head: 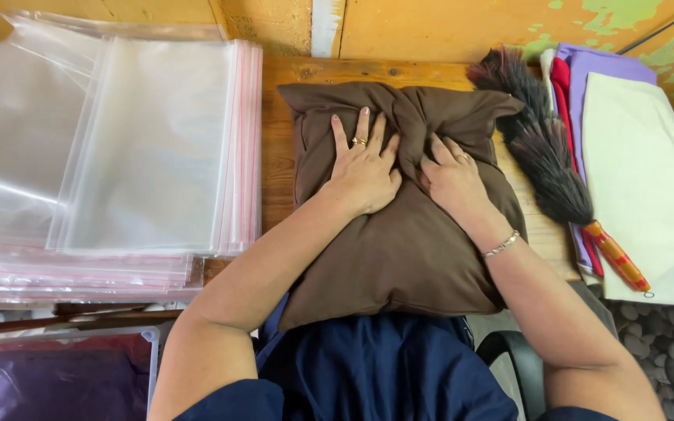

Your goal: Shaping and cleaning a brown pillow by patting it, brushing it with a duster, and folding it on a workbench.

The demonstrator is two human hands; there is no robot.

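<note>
A wooden table [278,140] carries clear bags [118,148], a brown cushion [399,242], a duster [544,148] and folded cloths [641,171].

1. Brown fabric bundle [399,234]: its near edge is disappearing behind the dark blue garment [376,374]; underside not visible.
2. Left hand [364,168] and right hand [452,181] are lying palm-down, so the palms and the cloth under them are staying out of sight.
3. Clear bag stack [118,148] is running off the left edge; count unreadable.
4. Purple item in the clear bin [56,374] is being cropped at the bottom-left corner.
5. Feather duster [544,156] is covering part of the folded cloths [641,171], which are running off the right edge.
6. Tabletop [278,140] is showing only in strips.
</note>
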